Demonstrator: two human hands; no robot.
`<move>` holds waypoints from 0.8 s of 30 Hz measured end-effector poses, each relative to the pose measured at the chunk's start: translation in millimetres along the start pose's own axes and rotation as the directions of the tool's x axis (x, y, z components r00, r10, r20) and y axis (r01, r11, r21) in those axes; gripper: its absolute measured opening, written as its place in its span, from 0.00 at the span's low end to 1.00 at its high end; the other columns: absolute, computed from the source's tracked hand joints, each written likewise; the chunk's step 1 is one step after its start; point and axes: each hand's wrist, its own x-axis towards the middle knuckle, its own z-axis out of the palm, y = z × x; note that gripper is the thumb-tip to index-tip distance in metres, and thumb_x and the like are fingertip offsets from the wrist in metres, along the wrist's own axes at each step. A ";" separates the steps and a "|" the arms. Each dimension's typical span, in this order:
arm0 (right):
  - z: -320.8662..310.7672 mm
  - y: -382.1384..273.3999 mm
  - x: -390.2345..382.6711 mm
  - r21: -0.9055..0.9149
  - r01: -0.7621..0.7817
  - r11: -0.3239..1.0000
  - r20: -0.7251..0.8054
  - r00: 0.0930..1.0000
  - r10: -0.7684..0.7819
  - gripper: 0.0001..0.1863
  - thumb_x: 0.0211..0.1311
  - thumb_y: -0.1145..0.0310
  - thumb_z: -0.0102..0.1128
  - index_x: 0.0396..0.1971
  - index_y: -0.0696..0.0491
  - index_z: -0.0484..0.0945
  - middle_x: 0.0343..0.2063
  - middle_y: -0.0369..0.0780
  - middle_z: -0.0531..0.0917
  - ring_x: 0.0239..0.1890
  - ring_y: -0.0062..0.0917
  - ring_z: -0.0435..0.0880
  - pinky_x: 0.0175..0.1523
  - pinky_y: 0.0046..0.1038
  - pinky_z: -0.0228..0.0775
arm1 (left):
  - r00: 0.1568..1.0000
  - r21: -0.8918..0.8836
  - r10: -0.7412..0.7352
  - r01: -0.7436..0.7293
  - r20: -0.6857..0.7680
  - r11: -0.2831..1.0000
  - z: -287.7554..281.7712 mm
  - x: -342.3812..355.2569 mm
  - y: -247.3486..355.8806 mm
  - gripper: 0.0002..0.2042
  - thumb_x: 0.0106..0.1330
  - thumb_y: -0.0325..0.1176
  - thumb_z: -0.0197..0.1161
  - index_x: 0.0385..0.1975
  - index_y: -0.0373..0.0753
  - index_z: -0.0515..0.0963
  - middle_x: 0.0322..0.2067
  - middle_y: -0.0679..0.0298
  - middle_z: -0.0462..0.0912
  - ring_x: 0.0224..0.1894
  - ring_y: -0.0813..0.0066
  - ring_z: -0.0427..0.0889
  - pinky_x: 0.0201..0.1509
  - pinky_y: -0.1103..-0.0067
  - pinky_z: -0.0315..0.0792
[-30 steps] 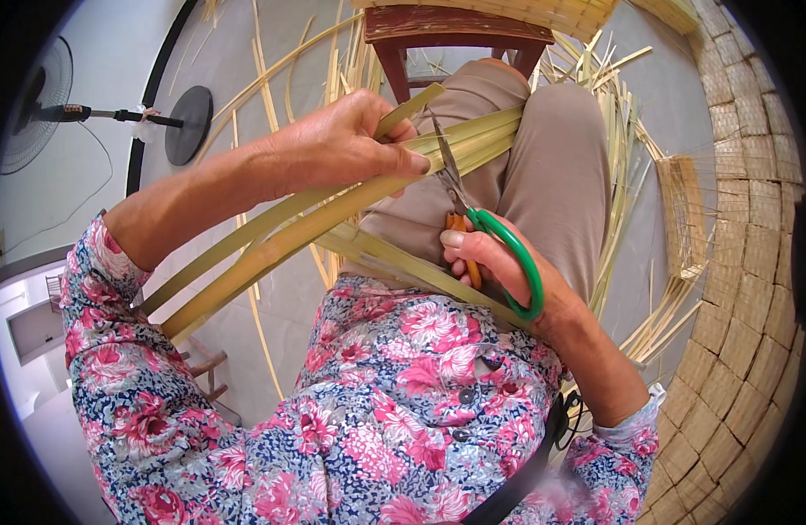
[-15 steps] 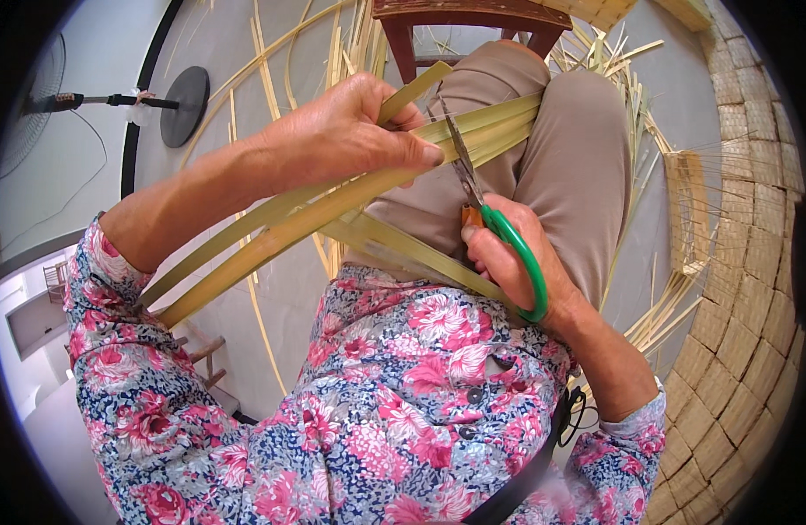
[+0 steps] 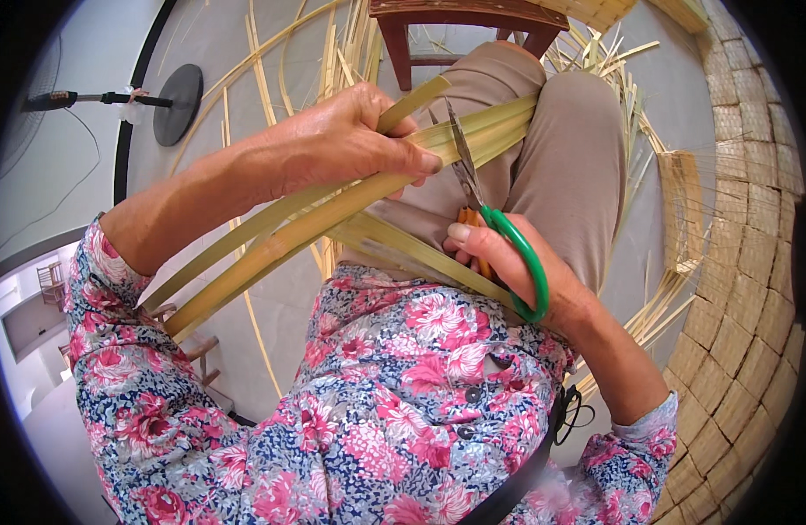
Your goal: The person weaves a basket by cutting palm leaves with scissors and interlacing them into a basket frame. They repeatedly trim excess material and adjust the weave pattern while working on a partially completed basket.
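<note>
Closed around several long, flat green-yellow bamboo strips (image 3: 285,238), my left hand (image 3: 368,136) holds them above my lap. The strips run from beside my left sleeve to my knees, and one short end sticks up past my fingers. My right hand (image 3: 543,273) grips a pair of scissors (image 3: 527,260) with a green handle loop and an orange part on the other side. Their blades point away from me, slightly apart, just right of my left thumb and across the strips. Whether the blades touch a strip, I cannot tell. Another strip (image 3: 407,249) slants across my lap beneath.
A reddish-brown wooden stool (image 3: 469,16) stands beyond my knees. Loose thin strips (image 3: 263,70) lie on the grey floor. At the right are a large woven wall-like surface (image 3: 744,289) and a part-woven piece (image 3: 680,206). A fan's round black base (image 3: 178,105) is at the far left.
My right thumb has lifted and straightened along the scissors. The blades have spread a little wider. My left hand and the strips have shifted only slightly.
</note>
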 end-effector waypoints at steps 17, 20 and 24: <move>-1.4 -2.1 1.9 -0.143 0.065 0.988 -0.106 0.991 -0.080 0.17 0.61 0.63 0.53 0.22 0.64 0.69 0.17 0.49 0.70 0.22 0.31 0.69 0.34 0.39 0.65 | 0.993 -0.146 0.092 -0.081 0.071 0.986 -1.0 6.9 -18.5 0.13 0.63 0.40 0.70 0.26 0.34 0.83 0.19 0.68 0.80 0.23 0.82 0.79 0.28 0.83 0.70; 1.3 2.6 0.5 -0.127 0.079 0.989 -0.142 0.985 -0.097 0.13 0.57 0.68 0.53 0.21 0.64 0.70 0.16 0.49 0.71 0.20 0.31 0.70 0.32 0.38 0.66 | 0.994 -0.144 0.084 -0.073 0.073 0.987 -1.1 8.3 -21.8 0.14 0.63 0.40 0.70 0.26 0.34 0.83 0.19 0.68 0.79 0.23 0.82 0.79 0.27 0.83 0.71; 6.3 5.7 -3.7 -0.126 0.069 0.990 -0.197 0.976 -0.093 0.11 0.55 0.71 0.54 0.21 0.64 0.72 0.15 0.49 0.72 0.18 0.30 0.70 0.29 0.35 0.67 | 0.995 -0.160 0.074 -0.062 0.073 0.985 2.0 7.9 -22.3 0.14 0.62 0.41 0.70 0.26 0.35 0.83 0.19 0.68 0.79 0.22 0.82 0.78 0.27 0.83 0.71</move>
